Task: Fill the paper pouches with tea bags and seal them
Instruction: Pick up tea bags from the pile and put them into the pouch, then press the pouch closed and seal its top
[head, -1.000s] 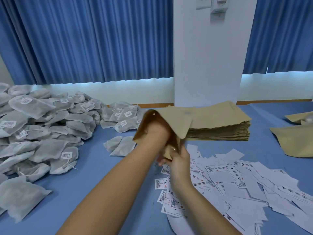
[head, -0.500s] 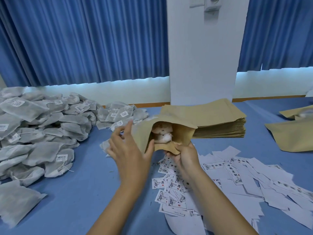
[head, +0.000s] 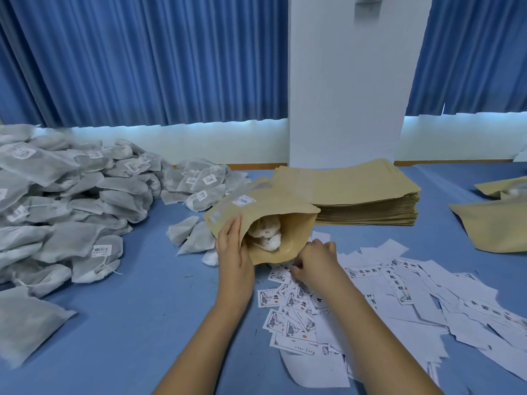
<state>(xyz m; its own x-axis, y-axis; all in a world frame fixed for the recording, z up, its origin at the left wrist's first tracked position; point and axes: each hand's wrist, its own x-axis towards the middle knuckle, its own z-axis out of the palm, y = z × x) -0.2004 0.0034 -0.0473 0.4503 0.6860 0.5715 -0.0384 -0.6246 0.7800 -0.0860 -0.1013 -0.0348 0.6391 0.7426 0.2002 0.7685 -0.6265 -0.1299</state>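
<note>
Pouch movement: since 0.5 s earlier the open pouch [head: 256, 208] has come down from mid-air to lie on its side, mouth toward the person; the right hand has left its underside.
Sealing step: judged next. Push the contents clear of the mouth, lay both lips flat together, then press along the whole strip from 1 end. Trapped fabric would likely spoil the seal.
Table [head: 137, 323]: blue surface, carries everything.
Tea bag pile [head: 71, 212]: grey-white bags heaped at left.
Pouch stack [head: 359, 192]: flat empty pouches, just behind the open pouch.
Paper labels [head: 399, 292]: scattered at right front.
Left hand [head: 232, 252]: fingers straight, flat against the mouth's left edge, gripping nothing.
Right hand [head: 313, 260]: fingers curled at the lower lip, over the labels; any pinch cannot be told.
Pouch contents: at least 2 tea bags [head: 266, 236], close to the mouth.
</note>
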